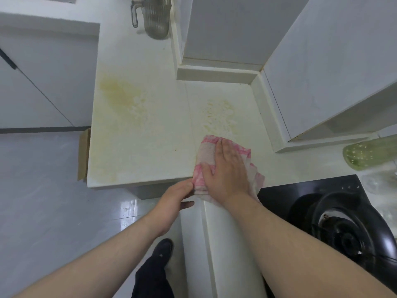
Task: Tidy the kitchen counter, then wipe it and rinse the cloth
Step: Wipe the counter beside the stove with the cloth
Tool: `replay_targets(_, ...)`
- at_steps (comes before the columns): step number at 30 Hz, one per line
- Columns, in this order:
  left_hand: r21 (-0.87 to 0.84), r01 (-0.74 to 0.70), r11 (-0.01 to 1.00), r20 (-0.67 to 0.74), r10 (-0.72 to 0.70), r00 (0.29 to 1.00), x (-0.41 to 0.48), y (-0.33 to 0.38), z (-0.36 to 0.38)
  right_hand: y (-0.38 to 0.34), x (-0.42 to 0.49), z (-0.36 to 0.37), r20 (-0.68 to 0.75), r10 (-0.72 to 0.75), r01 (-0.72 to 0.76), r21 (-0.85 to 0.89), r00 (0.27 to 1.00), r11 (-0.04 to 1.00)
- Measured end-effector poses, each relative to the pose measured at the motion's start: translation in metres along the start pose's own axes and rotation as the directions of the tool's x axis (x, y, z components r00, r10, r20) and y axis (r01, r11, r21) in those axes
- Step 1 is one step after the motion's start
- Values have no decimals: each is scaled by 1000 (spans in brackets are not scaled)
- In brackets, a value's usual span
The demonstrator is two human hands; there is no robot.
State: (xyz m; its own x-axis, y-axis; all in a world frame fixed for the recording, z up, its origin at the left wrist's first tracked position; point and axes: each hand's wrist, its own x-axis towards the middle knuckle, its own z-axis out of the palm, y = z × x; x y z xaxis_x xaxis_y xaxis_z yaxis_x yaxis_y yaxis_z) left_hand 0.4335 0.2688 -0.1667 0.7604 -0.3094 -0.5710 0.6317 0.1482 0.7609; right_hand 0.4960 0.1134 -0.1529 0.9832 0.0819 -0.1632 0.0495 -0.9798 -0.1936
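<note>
A pink and white cloth [207,150] lies on the white counter [150,147] at its front edge. My right hand [227,171] presses flat on the cloth with straight fingers. My left hand [174,201] is cupped just below the counter's front edge, its fingertips touching the cloth's hanging corner. Yellowish stains [122,93] mark the counter to the left and above the cloth [217,112].
A ribbed glass pitcher [155,17] stands at the back of the counter. A black gas stove [335,214] sits to the right. A green object [365,153] lies at the far right. A cardboard piece [83,155] leans on the counter's left side.
</note>
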Motion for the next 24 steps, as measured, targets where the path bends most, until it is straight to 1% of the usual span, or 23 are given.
replay_targets(2,-23,0,1000,-16,0,1000,0,0,-1,1,14,-2,-9,11,-11,3,1000,1000)
replay_targets(5,-36,38,999,-52,-40,998,8,3,-4,4,36,-6,-18,-5,5,-9,1000,1000)
replay_targets(8,-3,10,1000,-26,-10,1000,8,-1,-7,6,53,-9,-11,-25,24,-28,1000,999)
replay_targets(11,9,1,1000,-29,-1,1000,9,-5,-8,8,59,-8,-15,-35,34,-39,999,999)
replay_targets(17,0,5,1000,-26,-5,1000,7,-6,-6,9,47,-7,16,-58,58,-30,998,998)
replay_targets(20,-65,10,998,-38,-12,999,5,-8,-6,11,28,-4,32,-84,85,-21,996,996)
replay_targets(24,-131,58,990,-24,-62,998,4,-10,-9,15,12,-2,65,-103,105,-22,993,994)
